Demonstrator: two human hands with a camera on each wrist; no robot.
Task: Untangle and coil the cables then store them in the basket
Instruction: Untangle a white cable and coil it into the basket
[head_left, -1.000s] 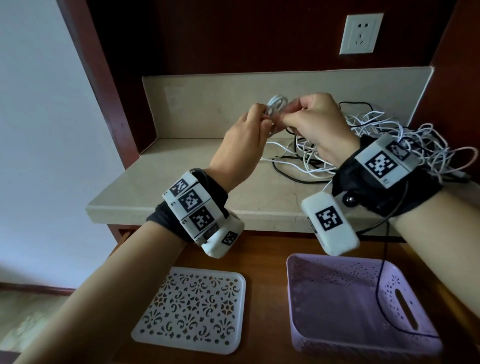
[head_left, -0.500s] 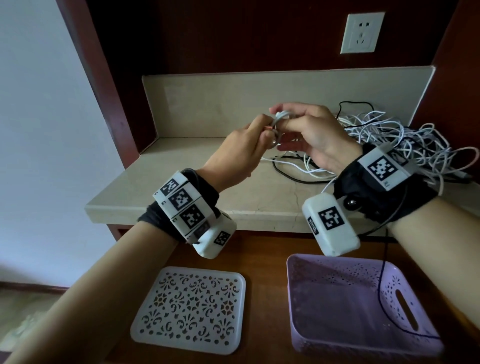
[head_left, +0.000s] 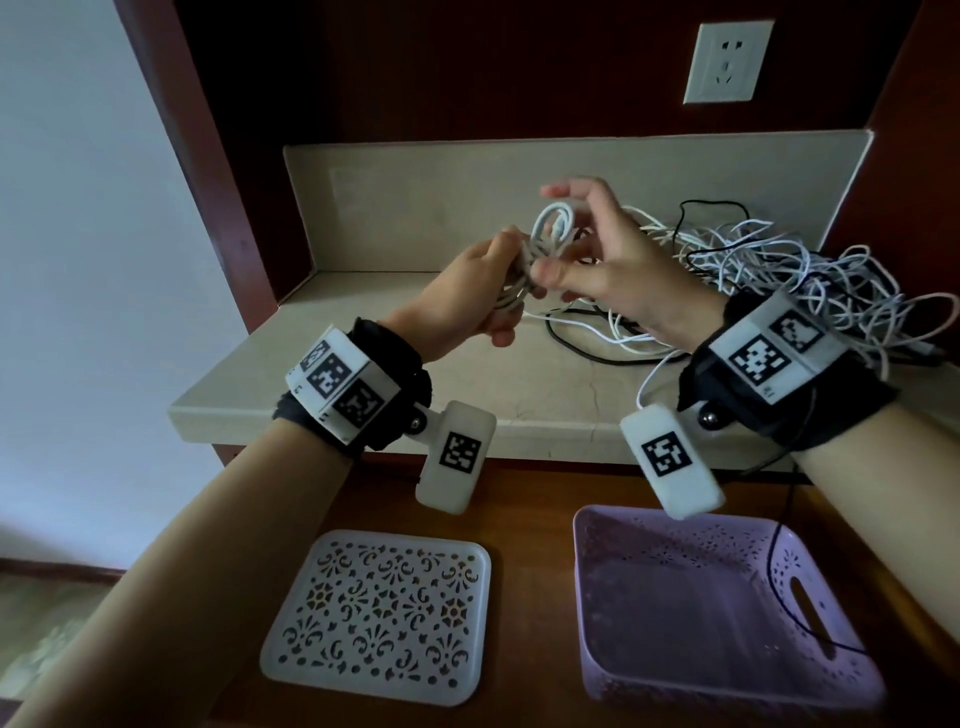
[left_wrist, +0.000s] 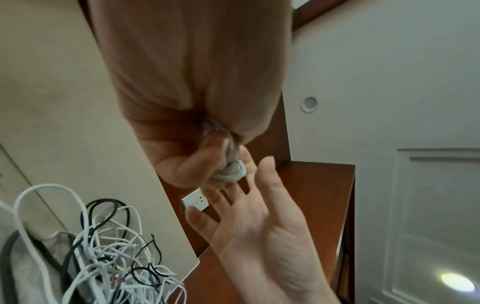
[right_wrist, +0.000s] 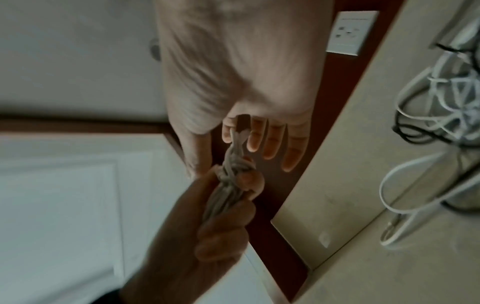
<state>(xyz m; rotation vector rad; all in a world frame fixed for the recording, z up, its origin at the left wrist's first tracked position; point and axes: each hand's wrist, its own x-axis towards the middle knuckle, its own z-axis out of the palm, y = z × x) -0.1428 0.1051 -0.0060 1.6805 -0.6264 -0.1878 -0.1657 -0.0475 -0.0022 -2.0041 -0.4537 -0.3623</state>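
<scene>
While your left hand (head_left: 470, 291) grips the white coiled cable (head_left: 524, 262) at its wrapped middle above the bench (head_left: 363, 374), your right hand (head_left: 613, 270) is spread, fingers (right_wrist: 255, 135) just touching the top loop. Risk: the wrap looks unsecured, so loosening your grip could let it spring apart. The tangled pile (head_left: 779, 270) sits right behind; a stray loop could snag. Basket (head_left: 737, 696) below right holds no coil yet.

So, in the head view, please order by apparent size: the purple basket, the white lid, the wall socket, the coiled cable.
1. purple basket
2. white lid; nearness to the camera may flatter both
3. wall socket
4. coiled cable, partly hidden
</scene>
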